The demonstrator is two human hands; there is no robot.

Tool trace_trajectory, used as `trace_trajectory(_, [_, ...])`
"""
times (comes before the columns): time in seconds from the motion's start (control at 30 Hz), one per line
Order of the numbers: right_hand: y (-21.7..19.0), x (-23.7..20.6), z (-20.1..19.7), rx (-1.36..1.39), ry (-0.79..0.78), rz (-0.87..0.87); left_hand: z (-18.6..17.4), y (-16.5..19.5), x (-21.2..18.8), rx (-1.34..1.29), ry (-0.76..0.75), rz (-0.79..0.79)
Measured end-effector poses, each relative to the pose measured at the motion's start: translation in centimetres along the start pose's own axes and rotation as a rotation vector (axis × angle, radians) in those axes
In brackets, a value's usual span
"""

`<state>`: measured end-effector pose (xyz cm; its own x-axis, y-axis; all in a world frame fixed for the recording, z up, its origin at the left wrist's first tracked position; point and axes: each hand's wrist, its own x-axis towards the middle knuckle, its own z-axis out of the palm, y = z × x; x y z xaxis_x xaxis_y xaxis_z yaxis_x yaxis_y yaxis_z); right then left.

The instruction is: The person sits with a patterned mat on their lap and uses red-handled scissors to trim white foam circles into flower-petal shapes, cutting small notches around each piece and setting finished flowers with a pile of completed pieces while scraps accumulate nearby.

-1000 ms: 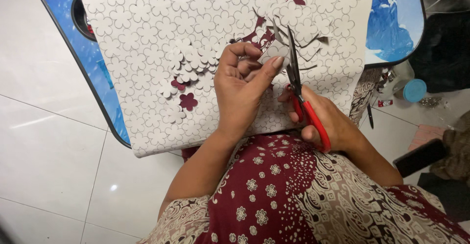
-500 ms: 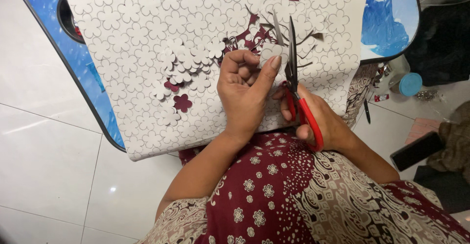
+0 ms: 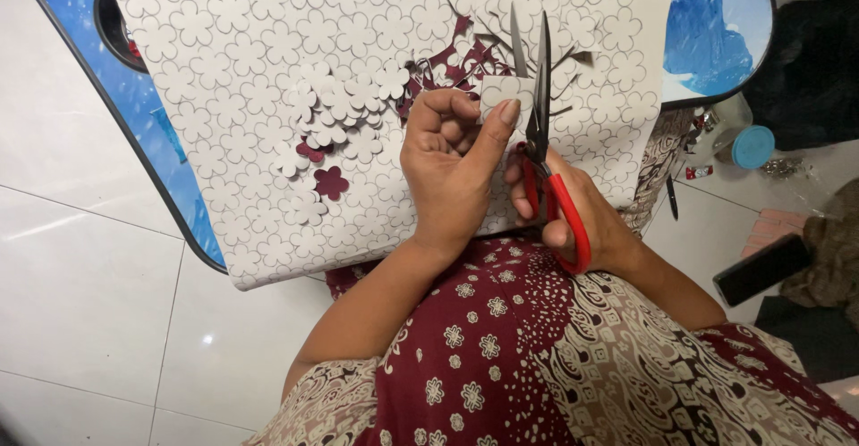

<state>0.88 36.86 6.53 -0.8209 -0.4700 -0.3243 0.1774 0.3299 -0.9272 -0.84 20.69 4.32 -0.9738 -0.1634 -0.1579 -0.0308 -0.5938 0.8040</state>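
Head view, looking down: left hand (image 3: pixel 452 164) curled nearly closed, thumb and forefinger pinching a small white paper piece (image 3: pixel 503 91) at its lower edge. Right hand (image 3: pixel 573 209) wrapped through the red handles of the scissors (image 3: pixel 542 115), gripping them firmly; blades pointing up and parted in a narrow V just right of the pinched piece, touching its edge. Beneath both hands, a large white sheet (image 3: pixel 268 70) printed with flower outlines, cut open near the blades to show maroon behind. Left of the left hand, a heap of cut-out flowers (image 3: pixel 344 110) lying on the sheet. Under the sheet, a blue table (image 3: pixel 152 115).
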Motion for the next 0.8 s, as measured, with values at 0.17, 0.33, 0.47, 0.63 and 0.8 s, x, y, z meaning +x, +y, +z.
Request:
trace_trajectory(0.17, [0.1,0.0,-0.3,-0.035,-0.015,-0.009,-0.4,0.1,0.2,0.028,-0.011,0.013])
trace_trajectory(0.33, [0.2,-0.1,-0.5,-0.013,-0.028,0.031,-0.7,0.8,0.6,0.066,-0.029,0.001])
trace_trajectory(0.47, [0.4,-0.2,-0.7,0.038,-0.051,0.064,-1.0,1.4,1.1,0.117,-0.019,-0.033])
trace_trajectory(0.63, [0.7,-0.3,-0.5,0.044,-0.038,0.065,-0.8,1.2,1.1,0.107,-0.035,0.018])
trace_trajectory(0.8, [0.5,-0.2,-0.4,0.015,-0.028,0.047,-0.4,0.5,0.7,0.046,-0.040,-0.015])
